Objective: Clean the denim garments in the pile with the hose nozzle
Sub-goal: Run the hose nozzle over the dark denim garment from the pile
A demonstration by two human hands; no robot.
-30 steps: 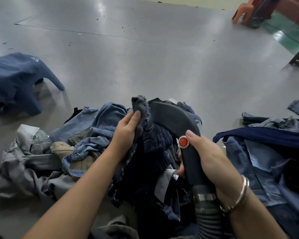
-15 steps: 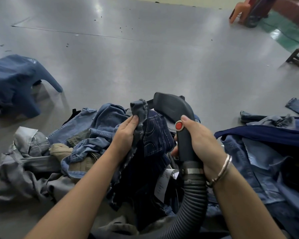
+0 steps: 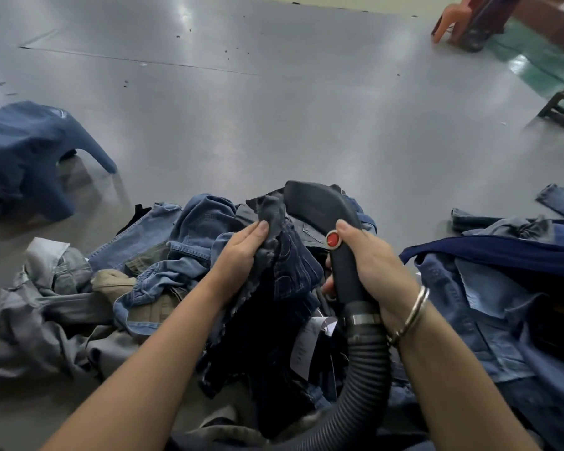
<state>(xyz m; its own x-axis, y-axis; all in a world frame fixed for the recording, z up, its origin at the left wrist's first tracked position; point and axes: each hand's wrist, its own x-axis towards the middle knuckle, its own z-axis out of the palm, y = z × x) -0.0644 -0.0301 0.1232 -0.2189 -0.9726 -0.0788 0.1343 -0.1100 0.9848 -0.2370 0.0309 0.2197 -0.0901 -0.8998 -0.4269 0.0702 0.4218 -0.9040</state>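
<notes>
Since a second ago the hose nozzle (image 3: 319, 208) has tipped up and off the dark denim garment (image 3: 293, 265), so I'd guess that pass is done and a new spot is next. Right hand (image 3: 375, 265) fingers wrap the smooth black handle, thumb by the red button (image 3: 332, 239); left hand (image 3: 241, 252) fingers pinch a frayed edge, holding it above the pile (image 3: 163, 255) of rumpled, stiff-looking jeans on the glossy grey floor (image 3: 274, 109). Ribbed hose (image 3: 362, 385) trails near.

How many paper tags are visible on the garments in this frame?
2. Both white paper tags hang on the dark denim garment, just left of the hose, below the right hand. More may be hidden in the pile.
</notes>
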